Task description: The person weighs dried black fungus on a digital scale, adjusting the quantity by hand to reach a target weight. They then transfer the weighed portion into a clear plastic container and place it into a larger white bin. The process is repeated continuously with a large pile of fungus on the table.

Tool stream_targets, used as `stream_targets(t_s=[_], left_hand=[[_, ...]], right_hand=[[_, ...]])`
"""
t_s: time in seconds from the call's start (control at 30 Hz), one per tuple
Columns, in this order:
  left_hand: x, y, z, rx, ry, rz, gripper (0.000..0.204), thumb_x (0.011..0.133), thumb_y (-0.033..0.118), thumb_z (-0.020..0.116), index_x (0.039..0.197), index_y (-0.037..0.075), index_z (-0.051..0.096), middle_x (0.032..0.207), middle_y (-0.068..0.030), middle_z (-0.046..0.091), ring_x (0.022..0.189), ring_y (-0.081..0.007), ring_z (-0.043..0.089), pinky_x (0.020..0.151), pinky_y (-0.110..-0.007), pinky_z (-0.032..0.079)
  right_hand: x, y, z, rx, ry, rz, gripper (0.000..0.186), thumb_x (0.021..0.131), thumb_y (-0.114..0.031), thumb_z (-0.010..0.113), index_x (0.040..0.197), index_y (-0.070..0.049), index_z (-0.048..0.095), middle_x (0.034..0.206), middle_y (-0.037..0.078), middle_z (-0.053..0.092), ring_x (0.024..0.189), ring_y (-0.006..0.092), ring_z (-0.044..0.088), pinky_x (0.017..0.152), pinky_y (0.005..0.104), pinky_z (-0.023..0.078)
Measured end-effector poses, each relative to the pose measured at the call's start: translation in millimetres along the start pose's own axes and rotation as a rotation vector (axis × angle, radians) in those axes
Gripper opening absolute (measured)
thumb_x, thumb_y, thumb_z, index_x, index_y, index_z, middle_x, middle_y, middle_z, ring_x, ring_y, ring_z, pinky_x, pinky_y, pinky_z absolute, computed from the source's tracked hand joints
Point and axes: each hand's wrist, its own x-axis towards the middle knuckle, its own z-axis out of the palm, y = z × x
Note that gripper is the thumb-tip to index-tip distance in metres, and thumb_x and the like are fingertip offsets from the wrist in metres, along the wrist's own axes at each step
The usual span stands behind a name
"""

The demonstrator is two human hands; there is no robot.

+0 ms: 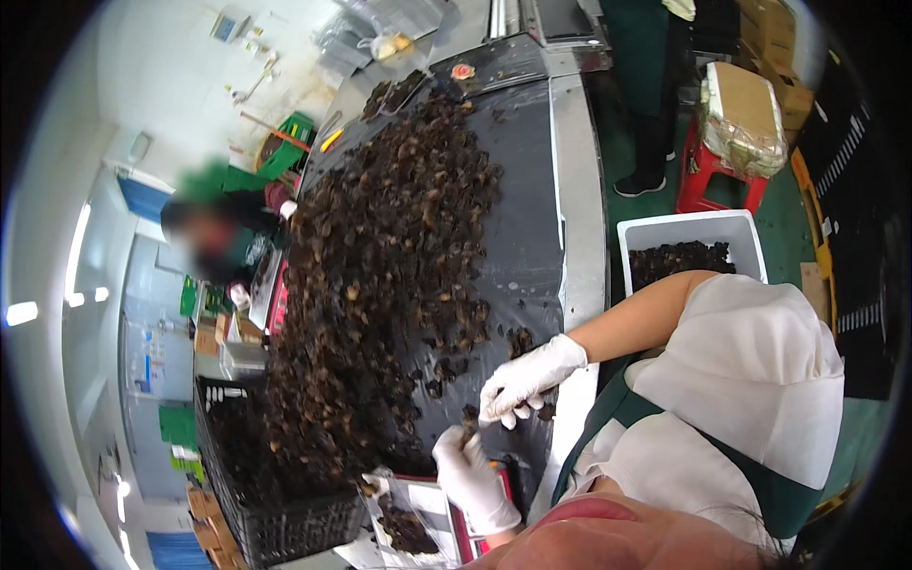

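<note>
My right hand (523, 384), in a white glove, reaches over the near edge of the table with its thumb and fingertips pinched. Just below it, my left hand (472, 482), also gloved, has its fingers curled closed, almost touching the right fingertips. Whatever small thing lies between them is too hidden to name. A broad heap of dark brown, shrivelled pieces like dried mushrooms (380, 237) covers the table. Beside my left hand a clear plastic bag (410, 518) holds some of these pieces, over a red and white device (465, 534) mostly covered by hand and bag.
A black crate (294, 532) full of dark pieces stands at the lower left. The table's metal edge (581, 190) runs along my side. A white foam box (689, 226) and a red stool (722, 176) stand at right. Across the table a person (252, 223) works; another stands at the top.
</note>
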Motion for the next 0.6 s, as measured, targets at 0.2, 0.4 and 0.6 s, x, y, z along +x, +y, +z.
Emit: stream_targets(t_s=[0.2,0.4,0.6], left_hand=[[-28.6,23.7,34.6,-0.117,-0.147,-0.023,0.029,0.093,-0.011,0.067,0.119,0.001,0.063,0.101,-0.0115,0.073,0.091,-0.0179,0.073,0.084,-0.032,0.057],[-60.3,13.8,41.0,-0.175,-0.093,-0.062,0.024,0.095,-0.006,0.071,0.117,0.000,0.064,0.100,-0.0114,0.076,0.092,-0.0161,0.074,0.084,-0.029,0.057],[-53.7,28.1,46.9,-0.196,-0.036,0.101,0.027,0.087,-0.007,0.075,0.111,0.002,0.069,0.102,-0.0146,0.076,0.091,-0.0299,0.076,0.082,-0.036,0.060]], right_hand=[[-11.4,15.1,10.1,-0.066,0.021,0.122,0.044,0.107,-0.047,0.060,0.123,-0.006,0.064,0.103,0.001,0.065,0.080,0.0058,0.058,0.061,0.0218,0.048],[-5.4,36.7,23.8,-0.095,-0.012,0.122,0.042,0.106,-0.047,0.060,0.122,-0.010,0.066,0.089,0.000,0.064,0.070,0.0051,0.057,0.054,0.0209,0.043],[-87.7,20.9,-30.0,0.051,0.237,0.049,0.028,0.105,-0.031,0.065,0.108,-0.006,0.078,0.082,-0.002,0.070,0.069,0.0029,0.055,0.056,0.0198,0.040]])
